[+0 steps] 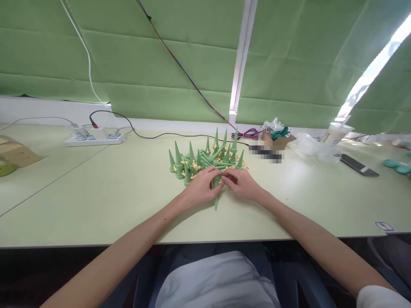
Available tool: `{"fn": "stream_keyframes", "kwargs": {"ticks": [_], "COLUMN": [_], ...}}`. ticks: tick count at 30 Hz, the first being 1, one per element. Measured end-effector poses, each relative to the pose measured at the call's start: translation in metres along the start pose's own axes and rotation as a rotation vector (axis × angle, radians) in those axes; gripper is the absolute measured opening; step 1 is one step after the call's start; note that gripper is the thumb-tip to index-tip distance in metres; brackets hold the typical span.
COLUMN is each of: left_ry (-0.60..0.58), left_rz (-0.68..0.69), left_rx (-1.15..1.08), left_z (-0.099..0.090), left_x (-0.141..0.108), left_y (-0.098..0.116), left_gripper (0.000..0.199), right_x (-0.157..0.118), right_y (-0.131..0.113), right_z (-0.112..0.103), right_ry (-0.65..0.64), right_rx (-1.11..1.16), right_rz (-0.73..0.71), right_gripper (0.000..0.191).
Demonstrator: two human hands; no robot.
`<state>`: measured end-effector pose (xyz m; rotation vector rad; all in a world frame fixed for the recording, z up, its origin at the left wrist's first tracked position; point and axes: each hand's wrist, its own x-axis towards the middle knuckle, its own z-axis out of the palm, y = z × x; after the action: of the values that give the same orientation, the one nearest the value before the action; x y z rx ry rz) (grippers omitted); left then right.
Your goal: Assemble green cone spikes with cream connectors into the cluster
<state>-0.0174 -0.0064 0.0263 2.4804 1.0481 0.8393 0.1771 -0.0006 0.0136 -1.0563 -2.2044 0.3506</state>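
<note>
Several green cone-shaped spikes (179,160) with small yellow parts stand and lie in a cluster on the pale table. At the near side of the cluster, my left hand (205,185) has its thumb and fingers closed around one green spike (216,202), whose tip points toward the table's front edge. My right hand (240,183) is beside it, thumb and forefinger pinched together at the spike's upper part. Whatever lies between those right fingertips is too small to make out.
A white power strip (96,137) with cables sits at the back left. Behind the cluster on the right are a small cardboard box (279,141), a plastic cup (334,136) and a dark flat device (358,165). A cardboard piece (19,152) lies far left.
</note>
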Motion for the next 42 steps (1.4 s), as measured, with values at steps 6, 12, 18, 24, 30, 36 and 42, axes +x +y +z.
{"fn": "stream_keyframes", "kwargs": {"ticks": [6,12,18,24,30,36,42], "left_ry": [-0.01,-0.012,-0.009,-0.008,-0.006,-0.001,-0.014], "left_rz": [0.009,0.009,0.013,0.016,0.01,0.01,0.004], "left_rx": [0.021,0.018,0.03,0.031,0.027,0.022,0.024], "left_z": [0.0003,-0.0002,0.0,-0.0002,-0.0008,-0.0002,-0.0006], "left_x": [0.0006,0.001,0.0005,0.0008,0.0008,0.0005,0.0005], "left_y": [-0.0004,0.0006,-0.0005,-0.0001,0.0015,0.0009,0.0014], "left_gripper": [0.017,0.016,0.016,0.016,0.017,0.017,0.017], "right_x": [-0.0003,0.0,-0.0005,-0.0004,-0.0003,-0.0006,0.0], "right_y": [-0.0007,-0.0005,0.0003,0.0009,-0.0009,-0.0007,-0.0002], "right_z": [-0.0005,-0.0005,0.0,0.0001,-0.0008,-0.0002,0.0], "right_ry": [-0.004,-0.008,-0.008,-0.009,-0.008,-0.01,-0.009], "right_rx": [-0.001,-0.003,-0.011,-0.019,-0.012,-0.012,-0.014], "right_rz": [-0.001,-0.003,-0.006,-0.007,-0.009,-0.007,-0.003], "right_gripper": [0.02,0.02,0.021,0.021,0.022,0.021,0.022]}}
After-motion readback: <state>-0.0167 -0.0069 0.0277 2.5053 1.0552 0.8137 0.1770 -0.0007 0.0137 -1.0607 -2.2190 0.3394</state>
